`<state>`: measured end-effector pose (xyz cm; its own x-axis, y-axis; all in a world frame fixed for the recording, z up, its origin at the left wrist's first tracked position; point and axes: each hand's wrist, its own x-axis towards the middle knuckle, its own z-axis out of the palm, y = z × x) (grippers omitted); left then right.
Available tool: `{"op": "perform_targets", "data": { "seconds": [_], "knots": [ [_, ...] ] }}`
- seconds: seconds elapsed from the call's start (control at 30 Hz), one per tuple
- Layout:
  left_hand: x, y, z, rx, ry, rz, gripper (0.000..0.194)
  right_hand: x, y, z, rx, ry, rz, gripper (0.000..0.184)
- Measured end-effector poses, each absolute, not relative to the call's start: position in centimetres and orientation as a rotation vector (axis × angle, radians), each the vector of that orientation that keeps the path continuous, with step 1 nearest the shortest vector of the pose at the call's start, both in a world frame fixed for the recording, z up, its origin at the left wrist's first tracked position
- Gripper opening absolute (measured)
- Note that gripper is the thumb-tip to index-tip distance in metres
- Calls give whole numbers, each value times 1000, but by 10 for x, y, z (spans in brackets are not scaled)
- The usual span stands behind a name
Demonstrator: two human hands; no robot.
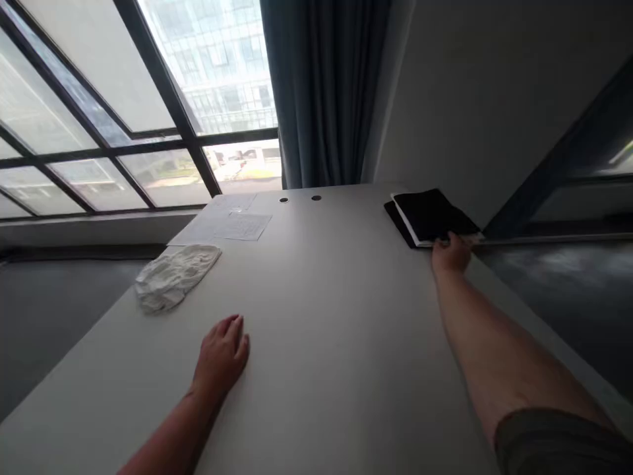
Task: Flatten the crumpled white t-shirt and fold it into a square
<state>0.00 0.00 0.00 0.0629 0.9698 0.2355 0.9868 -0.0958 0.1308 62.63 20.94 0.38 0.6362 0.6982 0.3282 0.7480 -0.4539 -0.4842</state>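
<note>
Black covers the flat pile (430, 212) at the far right of the table (316, 316), a white layer (404, 220) showing at its left side. I see the right arm (499, 343) stretched long and nearly straight from its dark sleeve (558, 442), the right hand (451, 255) on the pile's near edge; whether its fingers pinch there, I can't tell. On my other side, the left arm (171, 432) angles in, left hand (223, 351) palm down, fingers side by side and slightly curled, thumb a little apart. Between the hands I get a broad stretch of white tabletop. The right edge passes close beside the pile; at the left edge lies a crumpled cloth (177, 277), papers (242, 225) just beyond.
</note>
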Motion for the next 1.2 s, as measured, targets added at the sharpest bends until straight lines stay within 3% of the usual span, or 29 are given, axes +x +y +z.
{"op": "perform_targets", "data": {
  "seconds": [0.3,0.67,0.9,1.2],
  "knots": [
    [-9,61,2,-2034,-2269,-465,50,595,202,-11,-2421,-1318,-37,79],
    [-69,121,5,-1692,-2390,-757,55,563,156,-11,-2466,-1750,21,63],
    [-140,132,10,-1240,-2601,-783,66,486,78,-30,-2317,-2030,-64,67],
    [-117,131,18,-1549,-2609,-557,48,336,-16,-24,-1870,-2392,6,68]
  ]
}}
